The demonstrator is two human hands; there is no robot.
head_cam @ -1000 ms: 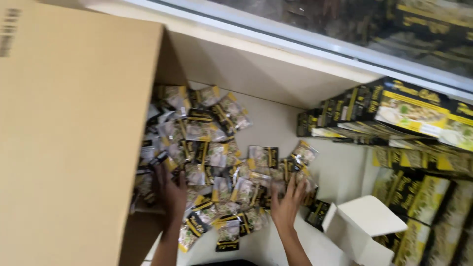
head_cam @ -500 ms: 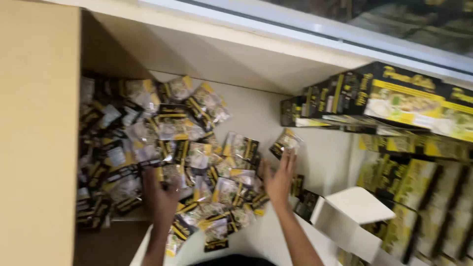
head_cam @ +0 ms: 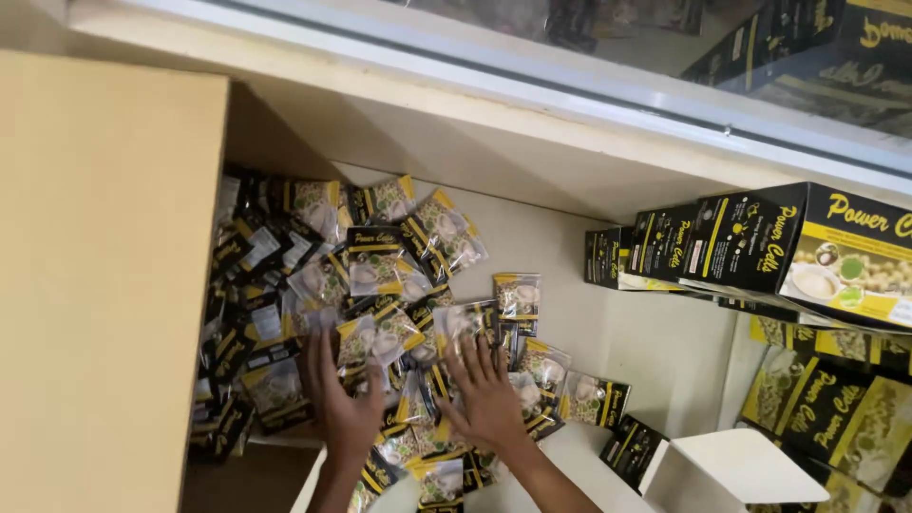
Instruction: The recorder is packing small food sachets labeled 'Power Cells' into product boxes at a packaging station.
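Note:
A heap of several small black-and-yellow sachets (head_cam: 380, 275) spills from a tipped cardboard box (head_cam: 104, 285) onto a white surface. My left hand (head_cam: 340, 399) lies flat on the sachets near the box's mouth, fingers spread. My right hand (head_cam: 486, 394) presses flat on the sachets just to the right of it, fingers apart too. Neither hand grips a sachet. A few loose sachets (head_cam: 597, 399) lie to the right of the heap.
Black-and-yellow cartons (head_cam: 760, 247) are stacked at the right, with more (head_cam: 836, 418) below them. An open white carton (head_cam: 722, 470) stands at the lower right. A cream ledge and glass pane (head_cam: 570, 85) run across the back.
Both hands have shifted over the heap; my right hand came down from the heap's right edge onto its middle, beside the left. The view swung sideways.

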